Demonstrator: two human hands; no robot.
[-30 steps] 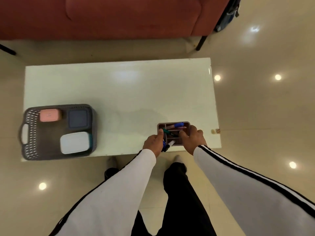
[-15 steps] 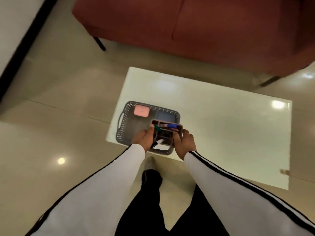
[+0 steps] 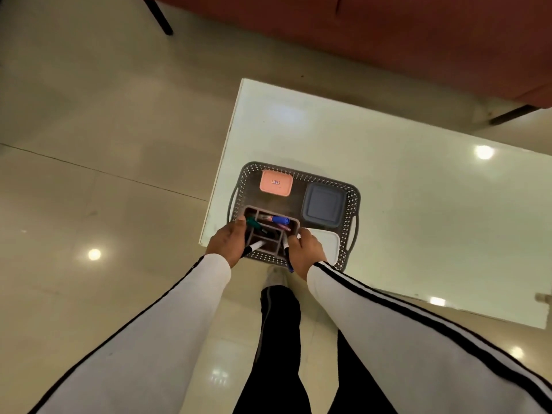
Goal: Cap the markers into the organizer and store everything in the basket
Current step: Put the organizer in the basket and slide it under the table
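Organizer (image 3: 270, 248): where is it now?

Between the two hands, over the near left part of the basket (image 3: 354, 198). The left hand (image 3: 227, 242) grips its left wall and the right hand (image 3: 304, 251) grips its right wall, both clamped on it.

That is new?

Yes. A second ago it sat on the surface (image 3: 418, 204) at the near edge, well apart from the basket. Half a second ago it was arriving above the basket, and now it is lower inside the rim. I cannot tell whether it touches the basket floor yet.

And the markers?

They ride in its compartments: a green marker (image 3: 253, 223) just beside the left thumb, a blue-capped marker (image 3: 279, 219) lying across the far side, and a white marker (image 3: 255, 245) leaning out toward the left hand. A thin pen (image 3: 287, 252) sticks out against the right hand. None looks uncapped, though they are small.

What lies beyond the hands?

A white box (image 3: 330, 245) just right of the right hand, then a blue-grey box (image 3: 323, 206) and a pink box (image 3: 275, 182) farther out, all in the basket. Past the surface is a red sofa (image 3: 418, 31).

So the task?

I judge it nearly done: only setting down and letting go remain. The free spot looks snug, so the organizer should go down level.
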